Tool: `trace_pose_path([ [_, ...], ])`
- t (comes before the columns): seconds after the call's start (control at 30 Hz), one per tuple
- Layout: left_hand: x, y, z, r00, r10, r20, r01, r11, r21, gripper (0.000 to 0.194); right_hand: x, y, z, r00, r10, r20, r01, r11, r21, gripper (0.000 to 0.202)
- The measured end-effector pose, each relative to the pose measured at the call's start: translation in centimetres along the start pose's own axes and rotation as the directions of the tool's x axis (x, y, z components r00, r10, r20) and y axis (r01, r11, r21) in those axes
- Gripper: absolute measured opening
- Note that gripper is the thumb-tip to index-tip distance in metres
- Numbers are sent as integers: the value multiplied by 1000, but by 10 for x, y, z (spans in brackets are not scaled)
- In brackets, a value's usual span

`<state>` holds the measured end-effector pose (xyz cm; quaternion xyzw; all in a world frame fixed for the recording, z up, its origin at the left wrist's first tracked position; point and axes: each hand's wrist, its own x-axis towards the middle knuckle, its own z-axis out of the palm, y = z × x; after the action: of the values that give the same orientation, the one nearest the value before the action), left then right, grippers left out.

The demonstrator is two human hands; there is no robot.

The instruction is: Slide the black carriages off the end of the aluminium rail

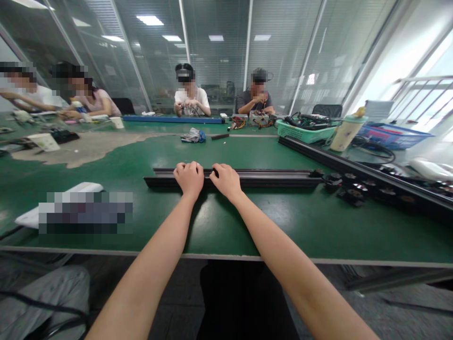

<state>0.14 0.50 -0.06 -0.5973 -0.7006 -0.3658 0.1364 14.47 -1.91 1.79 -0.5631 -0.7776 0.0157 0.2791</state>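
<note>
A long black channel-shaped rail (276, 181) lies crosswise on the green table in front of me, its long inner side showing grey. My left hand (190, 179) is closed over the rail left of its middle, knuckles up, with the fingertips hidden behind. Close beside it, my right hand (227, 180) rests at the rail with fingers curled. Between its thumb and forefinger shows a small black part (215, 173), whose kind I cannot make out. Several small black round parts (354, 192) with metal faces lie off the rail's right end.
Another long black rail (354, 167) runs diagonally on the right. Behind it stand a green basket (306, 134) of cables, a pale bottle (345, 132) and a blue basket (396, 137). A crumpled cloth (193, 136) lies ahead. Several people sit across the table.
</note>
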Motion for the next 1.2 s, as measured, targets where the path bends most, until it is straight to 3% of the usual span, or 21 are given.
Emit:
trace_pose_path([
  [0.5,0,0,0,1000,0,7,0,1000,-1,37,-1,0,-2,1000,27,6,-27,1000,-5,35],
  [0.9,0,-1,3,1000,11,-26,-11,1000,-11,35,-4,9,6,994,-103,-18,103,995,-15,45],
  [1.2,0,0,1,1000,-6,-13,6,999,-33,34,-2,10,5,994,-102,28,100,994,48,43],
])
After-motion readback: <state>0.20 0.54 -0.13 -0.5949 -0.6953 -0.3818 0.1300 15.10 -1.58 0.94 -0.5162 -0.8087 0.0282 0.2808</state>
